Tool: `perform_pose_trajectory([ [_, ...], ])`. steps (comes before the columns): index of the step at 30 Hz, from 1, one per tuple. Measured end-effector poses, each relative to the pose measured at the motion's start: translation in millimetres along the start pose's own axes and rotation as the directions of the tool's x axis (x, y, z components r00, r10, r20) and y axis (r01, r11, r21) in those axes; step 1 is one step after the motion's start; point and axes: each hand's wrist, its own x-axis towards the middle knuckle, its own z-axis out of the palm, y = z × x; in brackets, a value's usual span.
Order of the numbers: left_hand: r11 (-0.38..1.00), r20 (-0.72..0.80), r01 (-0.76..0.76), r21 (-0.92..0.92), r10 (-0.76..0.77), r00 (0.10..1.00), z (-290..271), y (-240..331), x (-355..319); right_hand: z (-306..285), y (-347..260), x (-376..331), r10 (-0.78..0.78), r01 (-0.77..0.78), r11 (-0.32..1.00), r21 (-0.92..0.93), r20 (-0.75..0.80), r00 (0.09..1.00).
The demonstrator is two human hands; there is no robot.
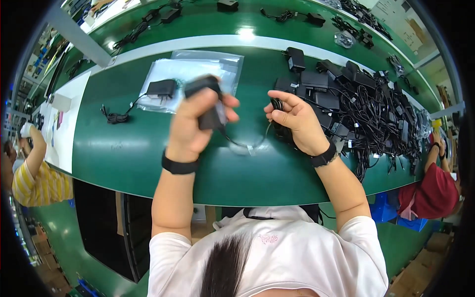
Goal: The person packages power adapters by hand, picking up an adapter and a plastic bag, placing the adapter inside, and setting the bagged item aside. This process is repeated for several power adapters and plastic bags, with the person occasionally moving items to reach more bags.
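Over the green table (163, 153), my left hand (190, 116) is closed around a black power adapter (210, 120), somewhat smeared by motion. From the adapter a thin black cable (236, 143) with a small pale tag sags across to my right hand (303, 121). There my fingers pinch the cable's coiled bundle (278, 104). Left of my left hand, another black adapter (161, 88) lies on a stack of clear plastic bags (217, 58), its cord bundle resting on the table.
A large heap of black adapters and cables (366, 104) spreads beyond my right hand. More adapters (314, 19) lie on the far table strip. One person (37, 178) in yellow stripes works at far left, another (435, 193) in dark red at right. A black bin (101, 222) stands below the table.
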Motion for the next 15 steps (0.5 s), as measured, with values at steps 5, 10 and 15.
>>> perform_pose_trajectory([
  [5,0.957,-0.102,0.092,0.277,-0.066,0.993,36.4,-48.3,0.9,5.4,-1.1,-6.5,-0.042,0.041,0.992,0.116,0.014,0.999],
  [10,0.917,-0.088,0.033,0.397,0.002,0.996,32.3,-57.4,3.8,10.0,-0.5,-9.2,-0.017,0.008,0.988,0.153,0.059,0.998],
  [15,0.914,-0.137,-0.031,0.405,0.094,0.986,36.1,-61.0,1.4,12.0,6.5,-9.9,-0.113,0.113,0.994,0.009,0.095,0.989],
])
